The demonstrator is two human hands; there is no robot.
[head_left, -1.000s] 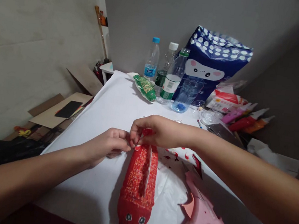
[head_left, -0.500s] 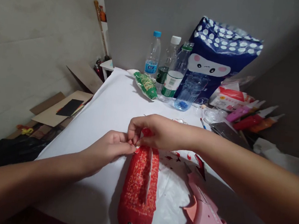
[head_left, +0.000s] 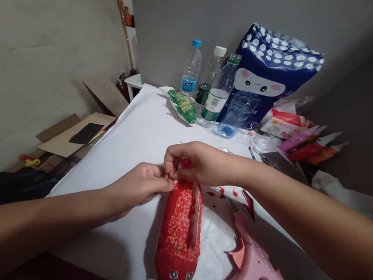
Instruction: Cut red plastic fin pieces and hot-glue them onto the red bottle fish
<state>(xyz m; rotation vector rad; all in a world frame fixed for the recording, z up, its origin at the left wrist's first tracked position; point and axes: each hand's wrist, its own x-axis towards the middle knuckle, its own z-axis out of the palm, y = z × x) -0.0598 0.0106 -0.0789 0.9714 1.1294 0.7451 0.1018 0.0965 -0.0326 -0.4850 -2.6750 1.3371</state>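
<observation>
A red fish-shaped craft [head_left: 179, 229] with a speckled back, a pale-edged fin strip and two painted eyes lies lengthwise on the white-covered table. My left hand [head_left: 144, 182] pinches a small red-and-white piece at the fish's far left side. Right beside it, my right hand [head_left: 194, 161] has its fingers curled and pinched together over the far end of the fish, fingertips meeting those of the left. What the right fingertips grip is hidden. To the right rests a pink hot glue gun [head_left: 249, 264], touched by neither hand.
Red scraps [head_left: 221, 191] lie beside the fish. At the back stand several plastic bottles [head_left: 216, 98], a green fish craft [head_left: 182, 106] and a dark blue bag [head_left: 263, 86]. Paint tubes [head_left: 313, 147] sit at the right; cardboard [head_left: 72, 136] is left of the table [head_left: 122, 137].
The red fish has shifted slightly right and away from me, rolling a little so its fin strip sits further right. Both hands moved slightly right with it, still pinched together.
</observation>
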